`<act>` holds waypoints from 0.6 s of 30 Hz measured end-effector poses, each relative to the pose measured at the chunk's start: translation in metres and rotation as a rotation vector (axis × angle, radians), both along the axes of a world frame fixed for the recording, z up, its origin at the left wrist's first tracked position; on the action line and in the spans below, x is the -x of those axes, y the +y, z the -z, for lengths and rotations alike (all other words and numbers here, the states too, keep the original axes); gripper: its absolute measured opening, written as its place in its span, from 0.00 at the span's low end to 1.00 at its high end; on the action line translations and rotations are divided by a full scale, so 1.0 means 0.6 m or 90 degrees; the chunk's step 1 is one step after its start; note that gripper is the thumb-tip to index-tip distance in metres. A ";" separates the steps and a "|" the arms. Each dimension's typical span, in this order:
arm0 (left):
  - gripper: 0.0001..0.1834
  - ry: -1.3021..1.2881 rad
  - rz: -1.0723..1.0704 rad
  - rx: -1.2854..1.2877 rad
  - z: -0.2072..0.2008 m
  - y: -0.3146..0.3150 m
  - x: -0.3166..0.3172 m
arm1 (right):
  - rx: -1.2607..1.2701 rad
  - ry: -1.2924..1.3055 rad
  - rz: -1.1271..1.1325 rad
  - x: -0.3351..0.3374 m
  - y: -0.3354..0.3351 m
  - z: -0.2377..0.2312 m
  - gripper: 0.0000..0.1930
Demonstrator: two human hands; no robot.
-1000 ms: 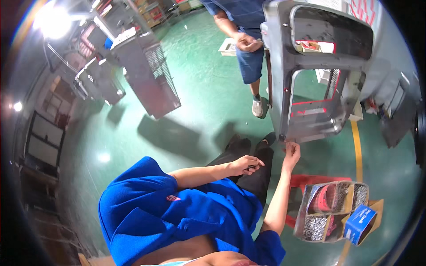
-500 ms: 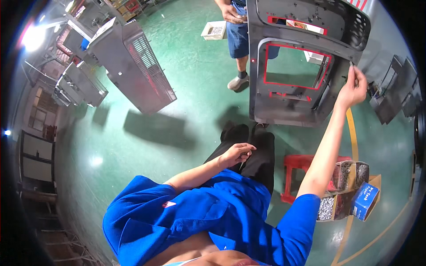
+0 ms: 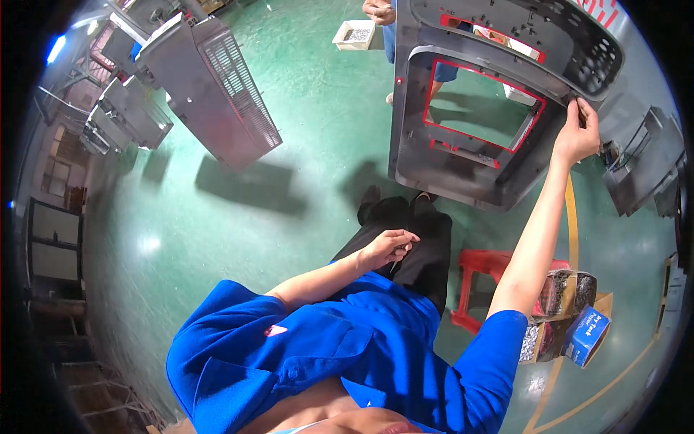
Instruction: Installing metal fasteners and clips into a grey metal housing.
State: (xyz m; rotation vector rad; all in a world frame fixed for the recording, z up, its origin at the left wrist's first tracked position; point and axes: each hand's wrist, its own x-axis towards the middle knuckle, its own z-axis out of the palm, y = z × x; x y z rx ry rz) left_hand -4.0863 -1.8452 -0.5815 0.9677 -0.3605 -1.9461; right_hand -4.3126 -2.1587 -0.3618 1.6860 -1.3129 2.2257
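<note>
A large dark grey moulded panel (image 3: 416, 155) stands upright in front of me, with a wide window opening edged in red and several small fittings along its upper part. My right hand (image 3: 578, 137) reaches to the panel's right edge, thumb and fingers pinched together there. Whatever lies between those fingertips is too small to make out. Held low over my dark trousers, my left hand (image 3: 390, 248) is closed with its fingers curled. A thin pale bit shows below it, but I cannot tell what it is.
A red stool (image 3: 470, 278) stands at my right, beside open boxes of small metal parts and a blue box (image 3: 587, 334). Another person's hand (image 3: 379, 11) shows behind the panel, near a white bin (image 3: 354, 35). A grey louvred cover (image 3: 217, 94) stands far left; dark panels (image 3: 643, 163) lean at right.
The panel has turned and tilted slightly, its lower left corner shifting left. My right hand stays at its right edge, a little lower. The other person has moved further behind the panel.
</note>
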 end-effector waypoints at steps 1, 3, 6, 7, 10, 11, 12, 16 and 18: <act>0.10 -0.008 -0.001 -0.005 -0.005 -0.002 0.003 | -0.003 0.024 0.005 0.000 0.003 -0.005 0.06; 0.11 -0.003 -0.002 -0.009 0.003 -0.002 0.011 | 0.007 0.006 -0.035 0.000 -0.010 0.003 0.06; 0.12 0.013 -0.007 0.006 0.015 -0.004 0.013 | 0.013 0.012 -0.036 0.000 -0.018 0.008 0.06; 0.12 0.019 -0.007 0.007 0.017 -0.003 0.012 | -0.007 0.023 -0.012 0.002 -0.020 0.011 0.06; 0.12 0.026 -0.008 0.005 0.026 -0.004 0.013 | 0.007 0.019 -0.002 0.000 -0.028 0.018 0.06; 0.12 0.028 -0.012 0.007 0.029 -0.003 0.013 | 0.014 0.013 -0.010 -0.002 -0.031 0.021 0.06; 0.12 0.029 -0.015 0.009 0.033 -0.002 0.013 | 0.022 0.008 -0.017 -0.005 -0.034 0.025 0.06; 0.11 0.033 -0.016 -0.005 0.037 -0.001 0.020 | -0.005 0.024 0.015 -0.008 -0.029 0.026 0.06; 0.12 0.031 -0.015 -0.005 0.041 -0.003 0.021 | -0.011 0.042 0.018 -0.009 -0.030 0.023 0.06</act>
